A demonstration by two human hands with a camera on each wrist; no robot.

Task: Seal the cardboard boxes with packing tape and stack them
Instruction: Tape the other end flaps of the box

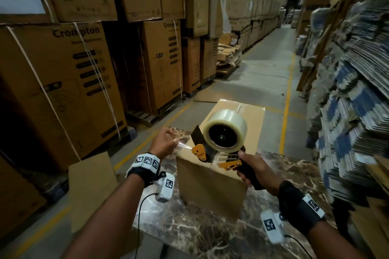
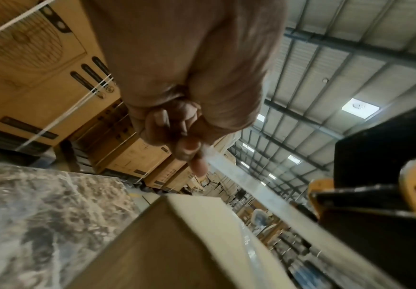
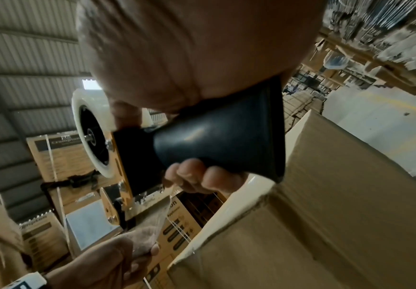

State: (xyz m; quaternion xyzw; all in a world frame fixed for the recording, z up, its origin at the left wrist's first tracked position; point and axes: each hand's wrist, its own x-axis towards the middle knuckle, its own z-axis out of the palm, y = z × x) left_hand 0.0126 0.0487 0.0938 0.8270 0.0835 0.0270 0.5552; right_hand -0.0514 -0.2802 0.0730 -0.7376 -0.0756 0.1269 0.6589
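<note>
So closest to the camera you've got the right hand wrapped around the black handle of the tape dispenser, fingers curled tight under it (the right wrist view shows that grip really clearly). The dispenser sits just over the near top edge of the cardboard box, with its clear tape roll up on top and the orange side plates facing the camera.

Over on the other side, the left hand is pinching the loose end of the tape strip between thumb and fingertips, and the strip is stretched out from the dispenser's mouth across to that hand. In the left wrist view the strip runs as a pale band above the box's top edge, apart from it there.

The box stands on a marble-patterned desk, roughly in the middle, top flaps folded down. A flat piece of cardboard stands just beside the desk's left edge.

Further out it's a warehouse aisle: concrete floor with yellow lines, tall stacked cartons printed "Crompton" on the left, and piles of flattened cardboard along the right.
</note>
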